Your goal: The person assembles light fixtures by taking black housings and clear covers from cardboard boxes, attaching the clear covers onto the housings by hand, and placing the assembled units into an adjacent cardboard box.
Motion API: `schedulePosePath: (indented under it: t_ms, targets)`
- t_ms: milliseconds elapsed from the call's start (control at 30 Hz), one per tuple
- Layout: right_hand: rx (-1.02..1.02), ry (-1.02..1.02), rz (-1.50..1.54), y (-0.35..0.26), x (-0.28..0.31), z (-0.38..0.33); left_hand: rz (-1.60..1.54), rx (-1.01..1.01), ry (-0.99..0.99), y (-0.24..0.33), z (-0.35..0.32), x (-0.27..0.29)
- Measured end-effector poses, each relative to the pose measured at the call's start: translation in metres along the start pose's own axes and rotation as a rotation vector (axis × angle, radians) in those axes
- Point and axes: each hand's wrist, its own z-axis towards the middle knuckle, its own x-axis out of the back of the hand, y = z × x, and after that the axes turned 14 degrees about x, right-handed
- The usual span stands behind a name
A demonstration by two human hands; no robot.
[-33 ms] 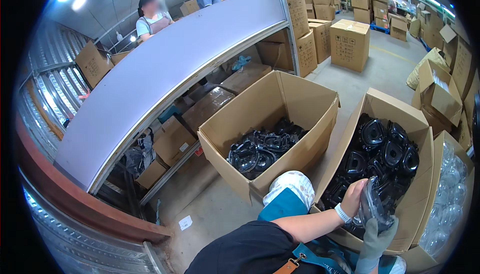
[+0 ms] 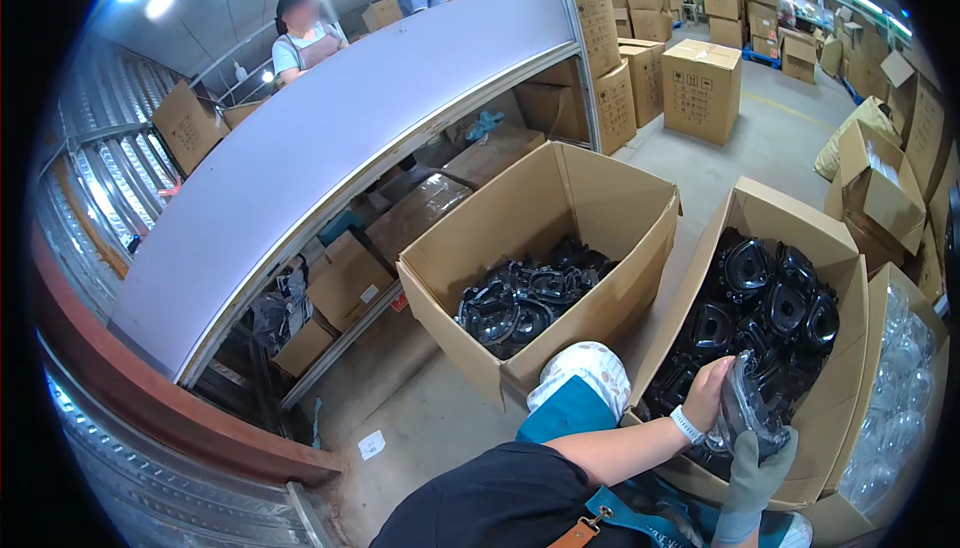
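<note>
In the head view, the box of black parts (image 2: 848,338) serves as the landmark. Over its near end a clear piece with darker edging (image 2: 742,398) is held, tilted, between both hands. Its upper edge is pinched by the bare left hand (image 2: 708,395); its lower end is gripped by the gloved right hand (image 2: 752,473). The exact finger placing on the far side cannot be told.

To the left of the landmark stands a carton (image 2: 620,188) in which dark-rimmed pieces (image 2: 525,293) are piled; just beside it on the right, clear shells (image 2: 890,398) are stacked in another box.

For good handling, the piece is probably best supported by its edging, with even, light pressure from both sides, so that the clear face is neither flexed nor smudged. Scraping against the black parts below should be avoided.
</note>
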Motion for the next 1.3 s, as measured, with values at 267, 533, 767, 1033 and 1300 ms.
schedulePosePath:
  t_ms: [267, 533, 767, 1033, 1300]
  targets:
    - [0.452, -0.238, 0.164, 0.011, 0.011, 0.026, 0.096, -0.077, 0.054, 0.068, -0.016, -0.001]
    - [0.377, -0.996, -0.700, 0.122, 0.011, 0.089, -0.206, -0.106, 0.142, 0.123, -0.043, 0.030]
    - [0.191, -1.487, -0.969, 0.175, 0.016, 0.051, 0.137, -0.541, 0.223, 0.175, -0.055, 0.046]
    - [-0.166, -1.393, -1.067, 0.196, -0.015, 0.080, 0.216, -0.835, 0.273, 0.191, -0.046, 0.070]
    - [-0.336, -1.298, -1.139, 0.190, -0.043, 0.075, 0.330, -0.899, 0.159, 0.181, -0.042, 0.062]
